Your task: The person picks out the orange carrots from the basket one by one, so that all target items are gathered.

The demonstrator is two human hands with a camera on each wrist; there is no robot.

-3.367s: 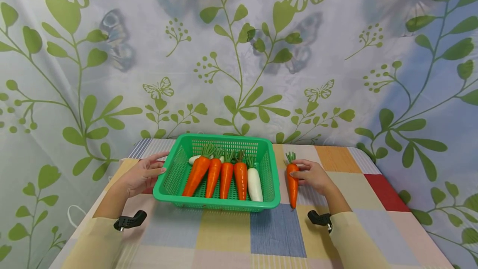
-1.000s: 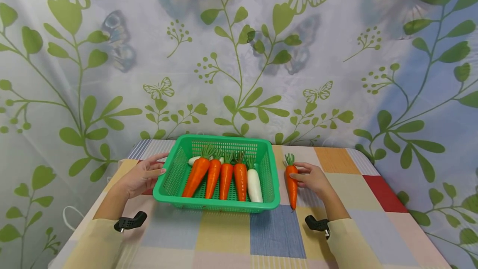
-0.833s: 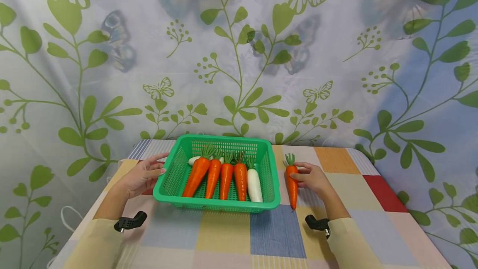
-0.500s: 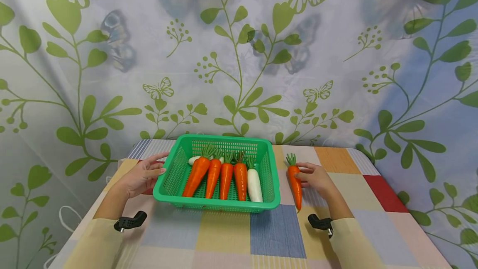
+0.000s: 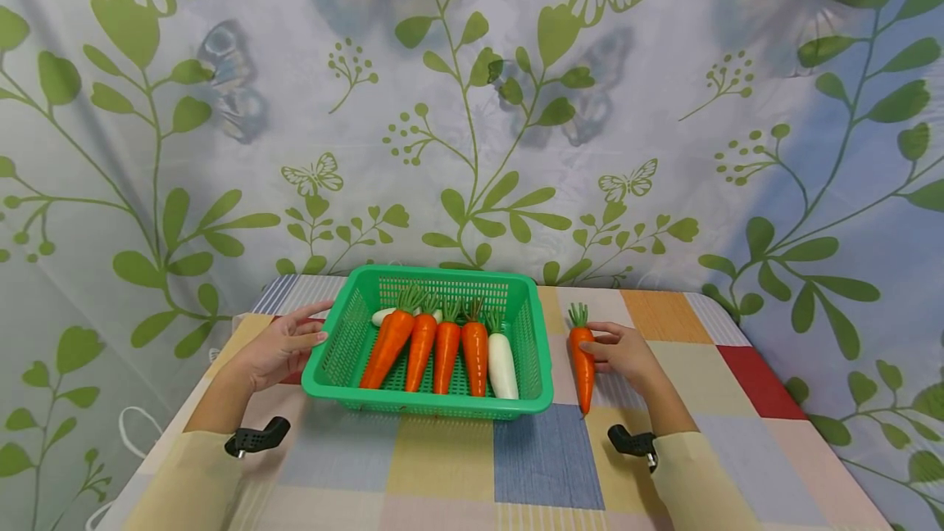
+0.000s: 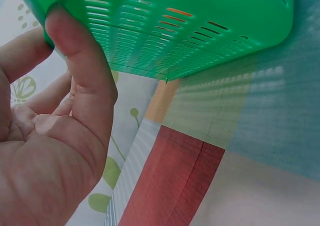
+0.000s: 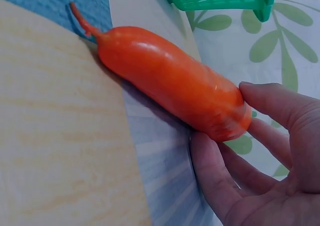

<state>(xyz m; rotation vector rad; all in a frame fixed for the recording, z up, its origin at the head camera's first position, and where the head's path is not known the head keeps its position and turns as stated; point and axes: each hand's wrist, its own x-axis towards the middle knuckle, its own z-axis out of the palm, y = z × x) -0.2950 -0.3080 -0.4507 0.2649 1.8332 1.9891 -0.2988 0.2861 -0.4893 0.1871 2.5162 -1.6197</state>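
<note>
A green plastic basket (image 5: pixel 435 405) stands on the table, holding several orange carrots (image 5: pixel 421 351) with leafy tops and a white radish (image 5: pixel 503 367) at its right end. Another white vegetable (image 5: pixel 380 316) is partly hidden behind the carrots. At the basket's left rim is my left hand (image 5: pixel 276 351); in the left wrist view its thumb (image 6: pixel 67 33) and index finger pinch the edge. To the right of the basket a single carrot (image 5: pixel 583 363) lies on the cloth, tip toward me. My right hand (image 5: pixel 623 355) pinches its thick upper part between thumb and fingers (image 7: pixel 212 168).
A patchwork tablecloth (image 5: pixel 442 457) covers the table. Behind it hangs a white curtain (image 5: pixel 472 105) printed with green leaves and butterflies. Black wrist cameras (image 5: pixel 258 437) sit on both wrists. A white cable (image 5: pixel 129 433) loops beside the table's left edge.
The carrot in my right hand has shifted slightly to the right; its tip swung right and then a little back left. The left hand and basket have stayed put.
</note>
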